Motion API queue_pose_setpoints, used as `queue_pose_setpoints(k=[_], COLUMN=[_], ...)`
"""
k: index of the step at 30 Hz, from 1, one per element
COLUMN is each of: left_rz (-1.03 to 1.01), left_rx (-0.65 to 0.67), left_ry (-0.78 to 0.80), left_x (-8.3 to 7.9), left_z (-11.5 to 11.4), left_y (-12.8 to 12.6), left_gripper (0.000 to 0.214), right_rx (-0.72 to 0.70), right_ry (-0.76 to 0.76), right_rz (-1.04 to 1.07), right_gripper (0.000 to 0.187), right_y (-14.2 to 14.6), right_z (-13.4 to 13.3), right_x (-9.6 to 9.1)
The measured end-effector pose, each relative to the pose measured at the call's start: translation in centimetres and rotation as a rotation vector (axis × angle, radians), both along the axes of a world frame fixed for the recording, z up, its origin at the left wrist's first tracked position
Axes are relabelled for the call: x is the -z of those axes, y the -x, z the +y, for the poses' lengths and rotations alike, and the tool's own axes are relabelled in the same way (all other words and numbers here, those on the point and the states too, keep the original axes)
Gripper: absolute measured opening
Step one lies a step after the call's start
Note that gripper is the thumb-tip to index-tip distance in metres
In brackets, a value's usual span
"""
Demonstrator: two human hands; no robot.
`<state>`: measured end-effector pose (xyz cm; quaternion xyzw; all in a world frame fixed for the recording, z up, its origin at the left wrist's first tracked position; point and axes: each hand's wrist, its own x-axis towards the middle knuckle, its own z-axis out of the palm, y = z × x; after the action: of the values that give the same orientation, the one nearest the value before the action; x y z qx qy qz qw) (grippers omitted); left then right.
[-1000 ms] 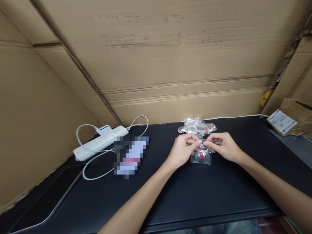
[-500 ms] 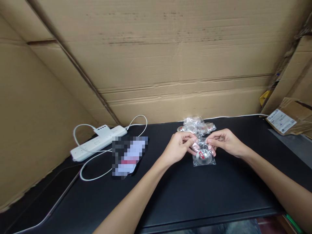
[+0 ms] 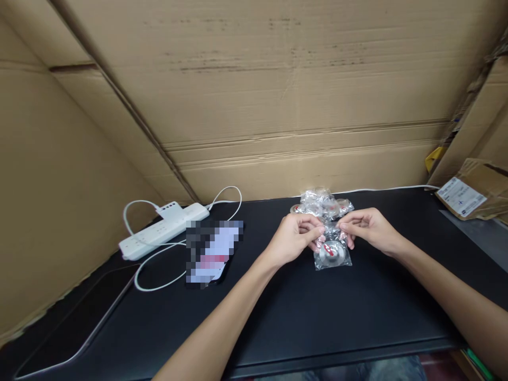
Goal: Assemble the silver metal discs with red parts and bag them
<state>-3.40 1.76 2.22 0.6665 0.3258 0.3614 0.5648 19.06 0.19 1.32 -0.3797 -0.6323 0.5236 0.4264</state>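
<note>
My left hand (image 3: 298, 237) and right hand (image 3: 368, 230) pinch opposite upper sides of the clear bag (image 3: 347, 262); its round disc (image 3: 335, 255) lies just below, about midway between them, right of frame centre.

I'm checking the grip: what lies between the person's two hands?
In the head view, the upper part of a clear plastic packet lies between the left hand and right hand; its round, red-marked disc sits lower.
</note>
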Motion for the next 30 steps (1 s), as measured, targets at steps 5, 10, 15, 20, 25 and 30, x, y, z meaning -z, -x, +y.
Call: queue_pose_setpoints(k=[5, 10, 15, 20, 25, 30], left_rz=[-0.034, -0.122, -0.151, -0.12, -0.045, 0.021], left_rx=[-0.002, -0.083, -0.109, -0.212, -0.215, -0.188], left_ry=[-0.01, -0.022, 0.012, 0.073, 0.084, 0.053], left_x=[-0.3, -0.5, -0.2, 0.3, 0.9, 1.2], left_z=[0.0, 0.0, 0.2, 0.7, 1.0, 1.0], left_y=[0.2, 0.0, 0.0, 0.1, 0.1, 0.1], left_gripper=[0.021, 0.024, 0.031, 0.036, 0.033, 0.031], right_rx=[0.035, -0.199, -0.172, -0.005, 0.205, 0.605], right_ry=[-0.021, 0.116, 0.152, 0.15, 0.132, 0.055], right_rz=[0.007, -0.03, -0.03, 0.001, 0.04, -0.044], right_gripper=[0.023, 0.029, 0.03, 0.033, 0.034, 0.038], right_y=[0.3, 0.9, 0.9, -0.2, -2.9, -8.2], right_z=[-0.2, -0.9, -0.8, 0.1, 1.6, 3.9], right_x=[-0.2, -0.4, 0.0, 0.1, -0.4, 0.9])
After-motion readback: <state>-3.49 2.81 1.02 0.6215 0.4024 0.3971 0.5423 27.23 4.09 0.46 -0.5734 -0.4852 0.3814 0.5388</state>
